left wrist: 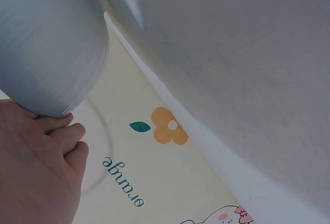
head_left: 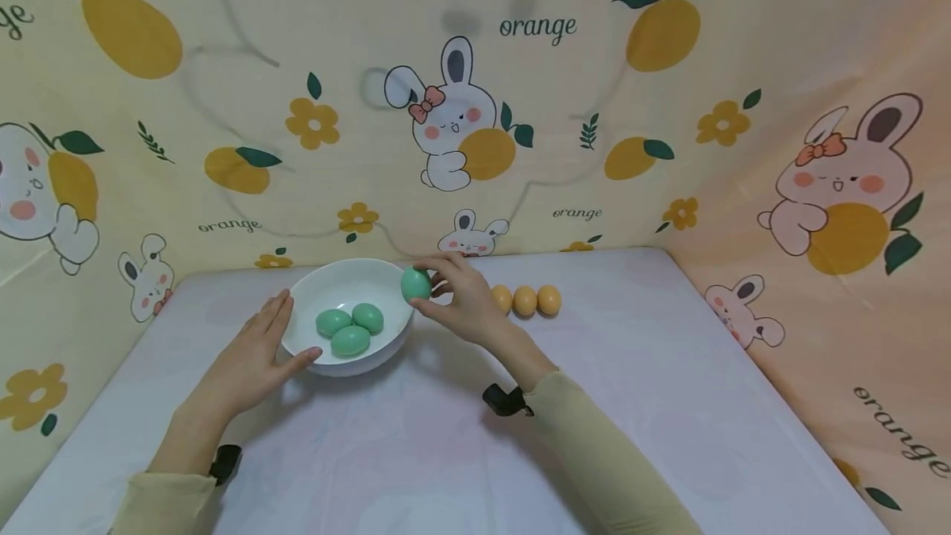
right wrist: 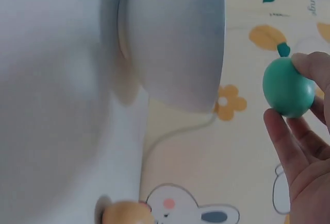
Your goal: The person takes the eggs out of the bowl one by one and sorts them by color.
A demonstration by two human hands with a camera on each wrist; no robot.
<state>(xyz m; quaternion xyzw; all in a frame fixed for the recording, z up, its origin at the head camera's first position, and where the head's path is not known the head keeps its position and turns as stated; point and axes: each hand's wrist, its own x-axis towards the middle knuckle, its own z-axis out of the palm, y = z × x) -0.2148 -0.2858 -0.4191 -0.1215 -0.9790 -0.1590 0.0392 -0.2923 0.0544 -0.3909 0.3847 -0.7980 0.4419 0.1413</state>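
beige sleeves (head_left: 605,452), black wrist devices (head_left: 503,400) (small)

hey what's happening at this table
A person is handling eggs with both hands. The right hand pinches a green egg up at the rim of a white bowl, while the left hand rests against the bowl's other side. Three more green eggs lie inside; at least three orange eggs sit in a row on the table.

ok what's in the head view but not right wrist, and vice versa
Only head: the left hand touching the white bowl, three green eggs inside it, and a row of three orange eggs.
Only right wrist: the palm of the right hand.
Both: that hand pinching another green egg, the bowl, and at least one orange egg.
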